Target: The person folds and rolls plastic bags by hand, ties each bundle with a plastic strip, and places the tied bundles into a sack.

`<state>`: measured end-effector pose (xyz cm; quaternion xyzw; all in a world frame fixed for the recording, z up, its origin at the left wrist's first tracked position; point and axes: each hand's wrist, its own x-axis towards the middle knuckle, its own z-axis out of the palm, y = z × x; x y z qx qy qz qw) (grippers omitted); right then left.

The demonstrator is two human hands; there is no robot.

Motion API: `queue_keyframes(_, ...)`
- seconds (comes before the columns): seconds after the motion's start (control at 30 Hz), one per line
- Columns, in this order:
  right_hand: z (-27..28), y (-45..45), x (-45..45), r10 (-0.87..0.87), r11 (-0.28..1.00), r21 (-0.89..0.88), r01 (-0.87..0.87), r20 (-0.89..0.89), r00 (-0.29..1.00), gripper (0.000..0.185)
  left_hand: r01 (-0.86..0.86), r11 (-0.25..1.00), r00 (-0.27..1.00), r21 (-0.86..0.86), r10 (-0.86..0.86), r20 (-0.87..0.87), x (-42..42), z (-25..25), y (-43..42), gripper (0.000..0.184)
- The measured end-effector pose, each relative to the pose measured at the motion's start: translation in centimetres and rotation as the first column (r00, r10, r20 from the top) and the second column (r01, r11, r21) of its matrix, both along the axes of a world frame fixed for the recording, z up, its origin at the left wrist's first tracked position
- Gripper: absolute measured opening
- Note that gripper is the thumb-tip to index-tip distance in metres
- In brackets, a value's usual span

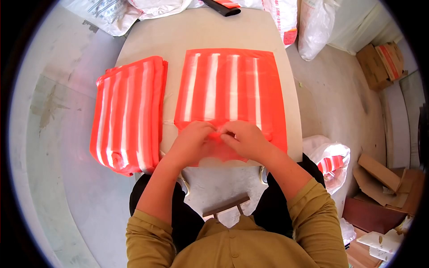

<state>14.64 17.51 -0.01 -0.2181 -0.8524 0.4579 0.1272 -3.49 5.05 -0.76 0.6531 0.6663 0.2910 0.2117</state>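
Note:
A flat red-and-white striped plastic bag (225, 89) lies on the table in front of me, its near edge lifted as thin, see-through red film. My left hand (196, 139) pinches that edge near its middle, fingers curled. Close beside it, my right hand (243, 138) grips the same edge between thumb and forefinger, with a small gap showing inside the curl. To the left, a thick folded stack of striped bags (127, 116) rests at the table's left edge and hangs partly over it.
The beige table (174, 38) carries a dark roll with a red end (223, 6) at the back. White sacks (105, 13) stand beyond it. Right of me, an open white sack (328, 161) holds striped plastic, near cardboard boxes (380, 178). A metal-legged stool (225, 207) is below.

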Motion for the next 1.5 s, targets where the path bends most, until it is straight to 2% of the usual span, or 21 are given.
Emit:
queue_keyframes(0.1, -0.9, 0.2, -0.4, -0.085, 0.995, 0.059, 0.083, 0.035, 0.996, 0.007, -0.152, 0.974, 0.988, -0.169, 0.146, -0.045, 0.7, 0.1, 0.7, 0.02)
queue_keyframes(0.2, -1.7, 0.5, -0.4, -0.118, 0.985, 0.129, 0.113, 0.032, 0.992, 0.008, -0.242, 0.96, 0.969, -0.144, 0.247, 0.019, 1.4, -0.2, 1.2, 0.018)
queue_keyframes(0.27, -2.1, 0.6, -0.4, -0.11, 0.973, 0.206, 0.102, 0.03, 0.993, 0.009, -0.243, 0.965, 0.97, -0.103, 0.238, -0.057, 1.6, -0.9, 1.6, 0.016)
queue_keyframes(0.37, -1.5, 0.3, -0.2, 0.006, 0.893, 0.444, 0.075, -0.177, 0.984, 0.012, -0.277, 0.959, 0.958, -0.057, 0.271, -0.093, 2.1, -1.7, 2.1, 0.014)
queue_keyframes(0.47, -2.0, 0.6, 0.6, 0.329, 0.766, 0.604, -0.22, -0.074, 0.941, 0.019, -0.305, 0.951, 0.951, -0.059, 0.3, -0.081, 2.4, -1.2, 2.3, 0.013)
queue_keyframes(0.6, -3.1, 0.8, 0.5, 0.309, 0.729, 0.662, -0.171, -0.096, 0.946, 0.023, -0.378, 0.905, 0.926, -0.194, 0.368, -0.086, 2.7, -0.5, 2.5, 0.013)
queue_keyframes(0.7, -3.4, 1.3, 0.7, 0.309, 0.731, 0.656, -0.189, -0.071, 0.948, 0.028, -0.357, 0.928, 0.931, -0.104, 0.343, -0.128, 2.6, -1.2, 2.2, 0.008)
queue_keyframes(0.8, -3.5, 1.5, 1.1, 0.304, 0.744, 0.635, -0.208, -0.045, 0.952, 0.033, -0.227, 0.974, 0.965, -0.003, 0.224, -0.136, 2.0, -1.7, 1.4, 0.012)
queue_keyframes(0.97, -3.9, 1.6, 1.3, 0.28, 0.734, 0.647, -0.206, -0.012, 0.96, 0.034, -0.031, 0.997, 0.956, 0.075, 0.051, -0.288, 1.2, -0.6, 0.5, 0.032)
queue_keyframes(1.07, -4.0, 1.6, 1.4, 0.262, 0.725, 0.655, -0.214, 0.025, 0.965, 0.034, -0.015, 0.996, 0.947, 0.089, 0.043, -0.319, 1.5, 0.1, 0.2, 0.038)
queue_keyframes(1.3, -3.4, 2.2, 1.7, 0.248, 0.871, 0.408, -0.272, 0.11, 0.962, 0.038, 0.014, 0.989, 0.914, 0.15, 0.049, -0.403, 0.5, -1.1, 0.4, 0.038)
queue_keyframes(1.37, -2.7, 2.6, 2.0, 0.264, 0.919, 0.272, -0.286, 0.117, 0.957, 0.037, 0.019, 0.997, 0.936, 0.073, 0.008, -0.352, 0.6, -0.9, 0.1, 0.034)
queue_keyframes(1.47, 2.1, 2.9, 2.3, 0.374, 0.928, -0.165, -0.335, 0.418, 0.828, 0.041, 0.048, 0.992, 0.963, -0.119, -0.078, -0.26, 1.2, 1.1, -1.2, 0.026)
queue_keyframes(1.5, 3.7, 2.9, 2.5, 0.394, 0.919, -0.186, -0.348, 0.463, 0.794, 0.043, 0.067, 0.978, 0.969, -0.197, -0.11, -0.221, 1.4, 1.6, -1.5, 0.024)
